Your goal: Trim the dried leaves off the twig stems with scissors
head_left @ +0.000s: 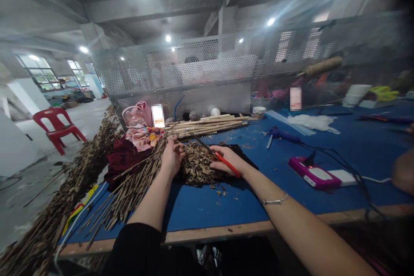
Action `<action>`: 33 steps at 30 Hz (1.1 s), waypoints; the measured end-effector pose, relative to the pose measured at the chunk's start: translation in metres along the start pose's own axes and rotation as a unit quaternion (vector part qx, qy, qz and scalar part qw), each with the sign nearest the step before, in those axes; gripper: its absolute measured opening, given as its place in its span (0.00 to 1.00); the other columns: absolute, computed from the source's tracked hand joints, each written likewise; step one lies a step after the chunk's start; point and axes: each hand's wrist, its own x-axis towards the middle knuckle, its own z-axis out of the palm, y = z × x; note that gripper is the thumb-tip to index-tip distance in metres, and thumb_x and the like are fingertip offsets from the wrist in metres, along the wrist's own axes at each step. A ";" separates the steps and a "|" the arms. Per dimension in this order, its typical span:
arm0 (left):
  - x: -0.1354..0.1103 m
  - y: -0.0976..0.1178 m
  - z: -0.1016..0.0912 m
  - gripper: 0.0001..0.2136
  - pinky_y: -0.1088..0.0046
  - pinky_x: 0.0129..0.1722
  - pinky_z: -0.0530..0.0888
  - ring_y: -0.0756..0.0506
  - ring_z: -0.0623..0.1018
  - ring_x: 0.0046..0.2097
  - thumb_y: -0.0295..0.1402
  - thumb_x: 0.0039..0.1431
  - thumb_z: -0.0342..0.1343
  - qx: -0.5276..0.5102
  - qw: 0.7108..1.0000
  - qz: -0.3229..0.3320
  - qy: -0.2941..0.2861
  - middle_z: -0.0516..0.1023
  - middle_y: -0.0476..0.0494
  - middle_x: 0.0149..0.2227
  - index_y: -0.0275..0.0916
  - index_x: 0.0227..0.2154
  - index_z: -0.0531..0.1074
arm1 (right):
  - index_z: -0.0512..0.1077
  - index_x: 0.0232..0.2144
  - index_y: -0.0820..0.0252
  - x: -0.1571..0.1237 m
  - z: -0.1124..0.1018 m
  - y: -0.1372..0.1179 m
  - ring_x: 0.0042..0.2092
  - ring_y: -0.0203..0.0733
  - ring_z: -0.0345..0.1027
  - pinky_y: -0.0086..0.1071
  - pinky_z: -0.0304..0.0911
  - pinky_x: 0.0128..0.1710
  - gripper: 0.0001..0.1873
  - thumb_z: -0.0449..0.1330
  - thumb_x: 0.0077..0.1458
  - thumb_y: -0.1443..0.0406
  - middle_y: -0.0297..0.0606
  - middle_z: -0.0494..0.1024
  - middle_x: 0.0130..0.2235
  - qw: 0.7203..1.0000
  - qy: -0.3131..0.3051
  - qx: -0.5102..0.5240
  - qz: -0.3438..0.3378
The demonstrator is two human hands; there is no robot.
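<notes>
My right hand (228, 159) is closed around a pair of scissors (233, 167) with red handles, the dark blades angled up and left toward my other hand. The fingers of my left hand (171, 156) are pinched together on a thin dry twig (177, 133), partly hidden by the fingers. A heap of dry brown leaf scraps (199, 166) lies between and below both hands, on something dark. Beside my left forearm, a bundle of dry stems (129, 194) spreads over the blue tabletop (207, 211) toward its front left edge.
Pale sticks (210, 126) lie behind the heap. A glue gun (281, 134), a magenta power strip (313, 173) and cables lie to the right. Dark red cloth (124, 159) and a pink bag (137, 115) sit left. More dry stalks (77, 168) stand beside the table. Another person's blurred hand (404, 172) shows far right.
</notes>
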 end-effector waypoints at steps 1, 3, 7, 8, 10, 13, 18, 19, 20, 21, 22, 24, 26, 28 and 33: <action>0.000 0.002 -0.001 0.19 0.85 0.17 0.60 0.57 0.64 0.20 0.47 0.48 0.56 -0.005 1.000 0.008 -0.006 0.64 0.55 0.21 0.37 0.36 0.68 | 0.67 0.41 0.63 0.000 0.000 0.000 0.26 0.34 0.60 0.27 0.59 0.28 0.21 0.60 0.41 0.64 0.30 0.68 0.26 1.000 -0.009 0.001 0.002; -0.001 0.004 -0.001 0.17 0.85 0.17 0.61 0.58 0.64 0.20 0.43 0.45 0.60 -0.002 1.000 0.026 -0.015 0.63 0.55 0.20 0.36 0.33 0.69 | 0.67 0.40 0.63 0.000 0.000 0.000 0.26 0.33 0.59 0.26 0.58 0.27 0.20 0.60 0.41 0.65 0.30 0.67 0.26 1.000 -0.015 0.008 0.005; -0.004 0.004 0.002 0.14 0.85 0.23 0.68 0.58 0.69 0.23 0.40 0.46 0.60 -0.023 0.999 0.029 0.007 0.68 0.53 0.23 0.35 0.32 0.70 | 0.66 0.40 0.62 0.001 0.001 0.004 0.26 0.32 0.57 0.25 0.57 0.27 0.18 0.58 0.44 0.65 0.28 0.65 0.25 0.999 -0.005 0.045 -0.009; -0.005 0.004 0.004 0.14 0.85 0.24 0.69 0.58 0.70 0.24 0.40 0.47 0.60 -0.031 0.999 0.024 0.014 0.70 0.52 0.24 0.35 0.33 0.70 | 0.66 0.40 0.62 0.001 0.001 0.004 0.26 0.32 0.57 0.25 0.56 0.27 0.17 0.58 0.44 0.65 0.28 0.64 0.25 0.999 -0.001 0.048 -0.014; -0.006 0.005 0.006 0.12 0.86 0.25 0.70 0.58 0.71 0.24 0.38 0.49 0.58 -0.047 0.999 0.012 0.023 0.71 0.51 0.25 0.35 0.33 0.70 | 0.66 0.39 0.62 0.001 0.000 0.004 0.25 0.31 0.56 0.25 0.55 0.26 0.16 0.58 0.44 0.65 0.28 0.63 0.24 0.999 -0.002 0.048 -0.016; -0.007 0.006 0.007 0.08 0.86 0.28 0.71 0.57 0.74 0.27 0.34 0.52 0.57 -0.078 0.997 -0.008 0.027 0.73 0.49 0.27 0.35 0.34 0.71 | 0.66 0.38 0.62 0.001 0.000 0.002 0.25 0.31 0.55 0.25 0.54 0.26 0.16 0.59 0.43 0.65 0.28 0.63 0.24 0.999 -0.008 0.044 -0.011; -0.007 0.005 0.008 0.06 0.86 0.27 0.70 0.56 0.74 0.28 0.26 0.51 0.57 -0.067 0.997 -0.021 0.042 0.74 0.47 0.27 0.33 0.33 0.71 | 0.66 0.37 0.61 0.003 0.003 0.004 0.25 0.32 0.56 0.26 0.54 0.27 0.17 0.60 0.41 0.65 0.28 0.64 0.24 0.996 0.000 0.089 -0.006; -0.008 0.003 0.009 0.07 0.85 0.25 0.69 0.56 0.74 0.27 0.26 0.50 0.57 -0.050 0.997 -0.022 0.050 0.74 0.47 0.27 0.33 0.34 0.70 | 0.66 0.37 0.61 0.004 0.005 0.005 0.25 0.32 0.56 0.26 0.54 0.27 0.17 0.61 0.41 0.64 0.27 0.64 0.24 0.994 0.017 0.110 -0.009; -0.010 0.002 0.010 0.07 0.85 0.23 0.68 0.56 0.72 0.26 0.26 0.50 0.57 -0.029 0.998 -0.023 0.054 0.74 0.47 0.28 0.33 0.34 0.69 | 0.66 0.37 0.60 0.006 0.006 0.006 0.25 0.32 0.57 0.27 0.54 0.27 0.17 0.61 0.41 0.64 0.27 0.64 0.24 0.990 0.040 0.134 -0.011; -0.012 0.000 0.012 0.08 0.85 0.20 0.65 0.57 0.71 0.24 0.26 0.49 0.56 -0.004 0.998 -0.025 0.051 0.73 0.48 0.27 0.33 0.34 0.69 | 0.66 0.37 0.60 0.007 0.008 0.007 0.25 0.32 0.57 0.27 0.55 0.27 0.17 0.61 0.41 0.64 0.27 0.64 0.25 0.985 0.066 0.159 -0.012; -0.015 -0.003 0.015 0.07 0.85 0.18 0.62 0.57 0.68 0.21 0.26 0.49 0.56 0.028 0.998 -0.028 0.038 0.72 0.50 0.25 0.34 0.34 0.68 | 0.66 0.37 0.59 0.009 0.010 0.007 0.26 0.32 0.57 0.27 0.55 0.27 0.18 0.62 0.40 0.64 0.27 0.65 0.25 0.979 0.095 0.183 -0.011; -0.024 -0.007 0.022 0.06 0.83 0.16 0.57 0.57 0.63 0.18 0.29 0.50 0.54 0.115 0.993 -0.024 -0.007 0.68 0.54 0.21 0.35 0.32 0.69 | 0.65 0.37 0.58 0.011 0.013 0.008 0.25 0.31 0.58 0.26 0.55 0.26 0.19 0.63 0.39 0.63 0.27 0.66 0.26 0.961 0.150 0.233 -0.003; -0.035 -0.012 0.030 0.06 0.81 0.18 0.59 0.56 0.63 0.19 0.32 0.51 0.52 0.233 0.970 0.022 -0.062 0.67 0.53 0.20 0.36 0.31 0.71 | 0.64 0.37 0.57 0.014 0.017 0.007 0.23 0.30 0.58 0.26 0.54 0.23 0.21 0.64 0.38 0.63 0.26 0.66 0.25 0.939 0.187 0.287 0.014; -0.044 -0.016 0.037 0.09 0.79 0.24 0.62 0.53 0.67 0.24 0.35 0.52 0.53 0.350 0.924 0.108 -0.109 0.71 0.50 0.24 0.37 0.32 0.73 | 0.64 0.38 0.56 0.015 0.020 0.006 0.20 0.29 0.56 0.25 0.52 0.20 0.22 0.64 0.37 0.62 0.25 0.66 0.23 0.918 0.208 0.337 0.037; -0.051 -0.025 0.040 0.13 0.77 0.24 0.60 0.52 0.64 0.23 0.39 0.47 0.58 0.505 0.840 0.158 -0.119 0.67 0.53 0.20 0.38 0.35 0.73 | 0.64 0.37 0.58 0.016 0.026 0.005 0.21 0.32 0.62 0.26 0.57 0.20 0.24 0.67 0.36 0.63 0.26 0.68 0.21 0.896 0.198 0.393 0.052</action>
